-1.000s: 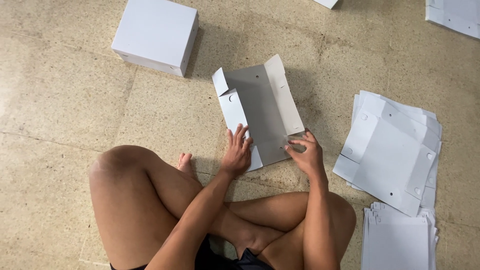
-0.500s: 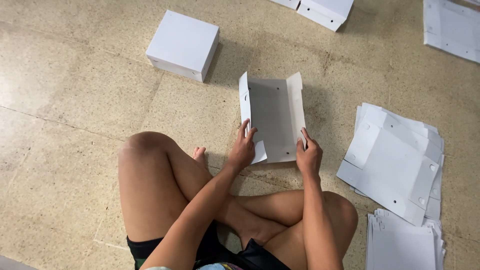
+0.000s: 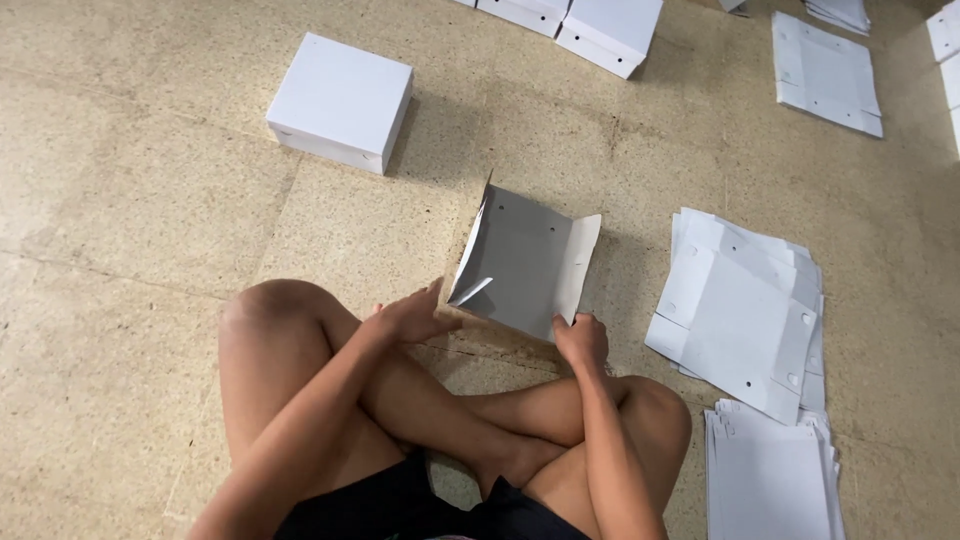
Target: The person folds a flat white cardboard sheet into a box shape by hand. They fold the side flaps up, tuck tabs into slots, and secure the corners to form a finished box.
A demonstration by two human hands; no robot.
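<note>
speckled beige stone floor (image 3: 130, 200), evenly lit.

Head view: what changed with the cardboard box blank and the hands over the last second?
The cardboard box blank, lying nearly flat a second ago, now has both side flaps folded up. The left hand slid to its near left corner; the right hand keeps its grip on the near right edge. The finished white box and the stack of flat blanks stayed put on the floor.

A single head-worn camera looks steeply down from above the seated person's crossed legs onto the speckled beige stone floor (image 3: 120, 180), facing away from the body. The hands are near, low in frame; the floor's far part fills the top.
</note>
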